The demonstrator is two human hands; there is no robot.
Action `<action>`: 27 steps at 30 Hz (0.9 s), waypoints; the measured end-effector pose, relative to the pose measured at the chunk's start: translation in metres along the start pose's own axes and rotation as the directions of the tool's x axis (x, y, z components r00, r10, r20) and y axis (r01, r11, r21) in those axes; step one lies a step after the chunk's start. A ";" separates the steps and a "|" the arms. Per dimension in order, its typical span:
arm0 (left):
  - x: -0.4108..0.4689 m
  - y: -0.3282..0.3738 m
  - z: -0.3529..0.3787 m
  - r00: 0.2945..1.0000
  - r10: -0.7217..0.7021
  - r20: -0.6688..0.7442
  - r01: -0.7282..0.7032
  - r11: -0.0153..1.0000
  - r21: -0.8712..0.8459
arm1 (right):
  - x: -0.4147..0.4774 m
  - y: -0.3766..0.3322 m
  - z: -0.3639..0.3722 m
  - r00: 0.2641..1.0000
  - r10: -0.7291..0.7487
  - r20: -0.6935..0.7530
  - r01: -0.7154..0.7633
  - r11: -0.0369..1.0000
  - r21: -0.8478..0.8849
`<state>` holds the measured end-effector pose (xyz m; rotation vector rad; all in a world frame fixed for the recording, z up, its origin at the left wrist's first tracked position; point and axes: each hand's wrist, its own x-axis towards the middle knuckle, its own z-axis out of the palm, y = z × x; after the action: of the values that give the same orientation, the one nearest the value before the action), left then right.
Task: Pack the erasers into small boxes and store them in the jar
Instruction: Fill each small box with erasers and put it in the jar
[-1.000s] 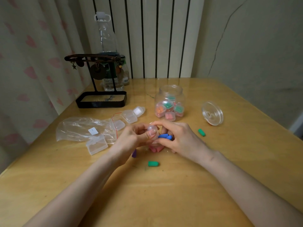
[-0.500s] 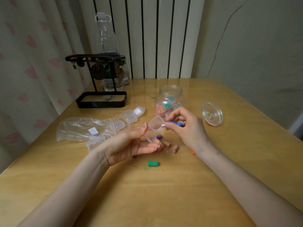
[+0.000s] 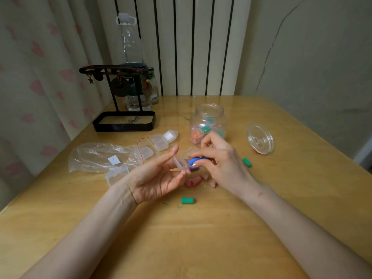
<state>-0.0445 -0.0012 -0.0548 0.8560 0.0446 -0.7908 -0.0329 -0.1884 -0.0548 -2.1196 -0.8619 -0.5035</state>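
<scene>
A small clear box (image 3: 182,161) with its lid open sits against the nearly straight fingers of my left hand (image 3: 159,178), which lies palm up. My right hand (image 3: 221,162) pinches a blue eraser (image 3: 194,160) at the box's mouth. A purple eraser (image 3: 194,168) shows just under it. The open jar (image 3: 208,115) behind my hands holds several filled boxes. Loose on the table lie pink erasers (image 3: 193,182), a green eraser (image 3: 187,200) in front and another green eraser (image 3: 247,162) to the right.
The jar's clear lid (image 3: 260,141) lies at the right. Empty boxes (image 3: 159,142) and a plastic bag (image 3: 100,158) lie at the left. A black stand (image 3: 124,122) and a bottle (image 3: 130,57) are at the back left.
My right hand lifted the box and blue eraser toward the jar, then brought them back down. My left hand let go, opened palm up, and now touches the box again.
</scene>
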 end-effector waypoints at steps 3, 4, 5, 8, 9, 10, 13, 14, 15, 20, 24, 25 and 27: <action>-0.001 0.000 0.000 0.998 -0.056 -0.022 0.056 0.998 -0.018 | 0.000 0.000 0.000 0.992 0.061 0.114 -0.062 0.998 0.012; -0.002 0.000 0.000 0.996 -0.078 -0.030 0.077 0.996 -0.036 | -0.001 0.000 0.000 0.987 0.075 0.139 -0.079 0.997 0.019; -0.002 0.001 0.001 0.994 -0.099 -0.037 0.097 0.994 -0.051 | -0.001 -0.001 -0.001 0.983 0.100 0.151 -0.107 0.993 0.043; -0.003 0.003 0.003 0.990 -0.132 -0.051 0.129 0.990 -0.057 | 0.002 0.000 -0.007 0.971 0.224 0.083 -0.237 0.944 0.229; -0.003 0.002 0.003 0.989 -0.137 -0.055 0.134 0.990 -0.050 | 0.003 0.001 -0.009 0.970 0.242 0.034 -0.241 0.928 0.285; -0.003 0.002 0.004 0.988 -0.144 -0.054 0.142 0.989 -0.042 | 0.005 0.001 -0.010 0.972 0.236 0.000 -0.224 0.920 0.322; -0.004 0.001 0.006 0.985 -0.170 -0.016 0.169 0.985 -0.034 | 0.004 -0.003 -0.007 0.982 0.188 -0.013 -0.172 0.923 0.345; -0.004 0.001 0.006 0.986 -0.168 -0.013 0.168 0.986 -0.023 | 0.003 -0.005 -0.004 0.982 0.189 -0.008 -0.177 0.933 0.315; -0.004 0.001 0.007 0.987 -0.160 -0.024 0.160 0.987 -0.010 | 0.002 -0.006 0.000 0.982 0.189 -0.011 -0.179 0.946 0.270; -0.004 0.001 0.010 0.986 -0.123 -0.117 0.128 0.991 0.035 | 0.000 -0.001 0.009 0.990 0.126 -0.060 -0.121 0.989 0.079; -0.005 0.000 0.012 0.983 -0.119 -0.138 0.128 0.990 0.053 | 0.000 0.000 0.011 0.978 0.208 0.002 -0.205 0.962 0.182; -0.005 -0.001 0.013 0.981 -0.101 -0.167 0.117 0.989 0.091 | 0.000 -0.002 0.011 0.974 0.226 0.013 -0.224 0.951 0.212; -0.004 -0.004 0.015 0.975 -0.055 -0.215 0.097 0.977 0.188 | -0.001 -0.003 0.011 0.958 0.283 0.035 -0.282 0.923 0.261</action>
<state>-0.0539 -0.0106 -0.0456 1.1303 0.1881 -0.7834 -0.0351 -0.1790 -0.0605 -1.9506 -0.5700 -0.2266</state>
